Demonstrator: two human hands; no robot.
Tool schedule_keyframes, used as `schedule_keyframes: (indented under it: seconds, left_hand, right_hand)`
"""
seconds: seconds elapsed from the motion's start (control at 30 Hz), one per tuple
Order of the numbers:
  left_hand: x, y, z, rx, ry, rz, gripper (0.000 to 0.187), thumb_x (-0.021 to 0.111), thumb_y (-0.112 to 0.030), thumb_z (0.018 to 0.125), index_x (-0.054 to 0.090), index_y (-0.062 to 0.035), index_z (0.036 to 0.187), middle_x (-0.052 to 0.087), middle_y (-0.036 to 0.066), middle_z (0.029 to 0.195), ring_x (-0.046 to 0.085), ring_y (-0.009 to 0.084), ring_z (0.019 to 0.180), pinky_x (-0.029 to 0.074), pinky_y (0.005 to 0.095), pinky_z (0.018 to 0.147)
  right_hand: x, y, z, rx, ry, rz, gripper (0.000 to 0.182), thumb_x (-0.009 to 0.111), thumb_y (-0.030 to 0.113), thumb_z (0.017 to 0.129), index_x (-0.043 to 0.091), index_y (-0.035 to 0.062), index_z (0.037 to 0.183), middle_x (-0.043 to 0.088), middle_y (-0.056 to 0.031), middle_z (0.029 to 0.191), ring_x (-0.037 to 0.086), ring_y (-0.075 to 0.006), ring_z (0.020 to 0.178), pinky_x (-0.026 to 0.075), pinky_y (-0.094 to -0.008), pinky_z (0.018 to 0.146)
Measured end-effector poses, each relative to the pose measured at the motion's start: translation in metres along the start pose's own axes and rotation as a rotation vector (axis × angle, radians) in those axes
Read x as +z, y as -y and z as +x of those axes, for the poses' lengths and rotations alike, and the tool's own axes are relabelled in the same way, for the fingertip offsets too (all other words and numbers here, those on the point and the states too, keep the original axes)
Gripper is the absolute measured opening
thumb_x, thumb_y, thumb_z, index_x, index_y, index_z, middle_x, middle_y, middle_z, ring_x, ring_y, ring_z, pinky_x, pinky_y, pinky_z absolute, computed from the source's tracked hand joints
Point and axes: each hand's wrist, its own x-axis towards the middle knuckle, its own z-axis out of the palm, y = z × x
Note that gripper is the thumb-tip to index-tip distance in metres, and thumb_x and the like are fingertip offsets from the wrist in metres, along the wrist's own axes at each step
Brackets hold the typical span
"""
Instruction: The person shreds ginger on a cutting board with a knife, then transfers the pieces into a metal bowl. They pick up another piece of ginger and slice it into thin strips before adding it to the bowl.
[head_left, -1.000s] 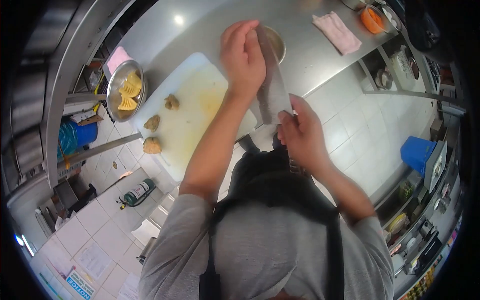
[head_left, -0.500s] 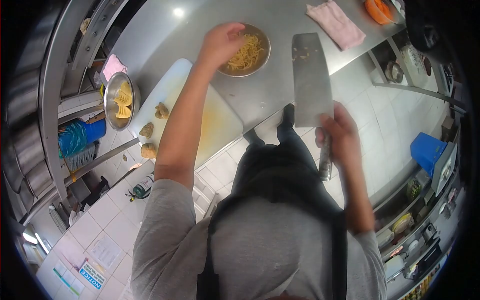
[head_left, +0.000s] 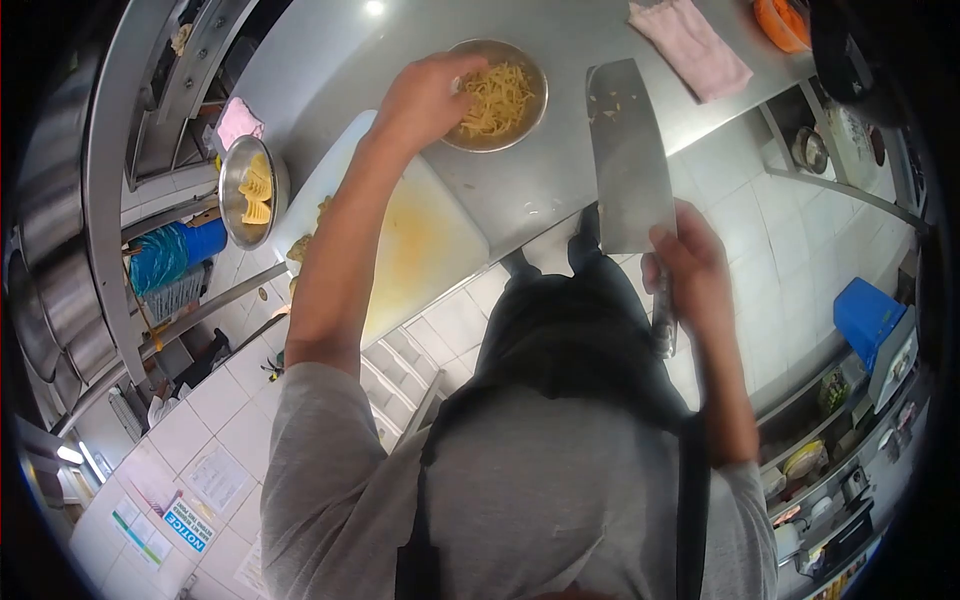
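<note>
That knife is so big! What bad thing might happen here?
The right hand holds the cleaver up over the counter edge while the left hand is at the bowl of yellow shreds. The blade might swing near the body, or the hand could nudge the bowl and spill shreds.

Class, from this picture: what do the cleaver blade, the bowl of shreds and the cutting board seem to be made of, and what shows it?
Cleaver: dull grey metal, likely steel, faintly reflective.
Bowl: shiny metal, probably stainless, with a bright rim.
Cutting board: matte white, seemingly plastic, stained yellow.
</note>
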Motion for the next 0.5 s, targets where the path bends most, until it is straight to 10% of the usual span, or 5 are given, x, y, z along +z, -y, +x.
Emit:
schedule_keyframes:
  seconds: [0.27, 0.5]
  left_hand:
    - [0.007, 0.004, -0.081, -0.307, -0.053, -0.993, 0.02, 0.076, 0.001, 0.101, 0.08, -0.0007, 0.12, 0.081, 0.001, 0.109, 0.074, 0.0103, 0.1, 0.06, 0.0279, 0.091]
    - [0.072, -0.007, -0.125, -0.26, 0.021, -0.237, 0.021, 0.076, 0.003, 0.092, 0.082, -0.0043, 0.11, 0.082, 0.011, 0.109, 0.079, 0.0252, 0.096, 0.064, 0.0386, 0.089]
  right_hand:
    - [-0.013, -0.004, 0.002, -0.011, 0.018, -0.003, 0.032, 0.061, 0.007, 0.112, 0.065, -0.004, 0.141, 0.072, -0.007, 0.105, 0.063, -0.0108, 0.068, 0.051, -0.029, 0.06]
    - [-0.018, -0.008, 0.002, 0.004, 0.014, -0.014, 0.032, 0.062, 0.007, 0.112, 0.065, -0.0044, 0.141, 0.072, -0.0074, 0.108, 0.063, -0.0113, 0.068, 0.051, -0.0288, 0.059]
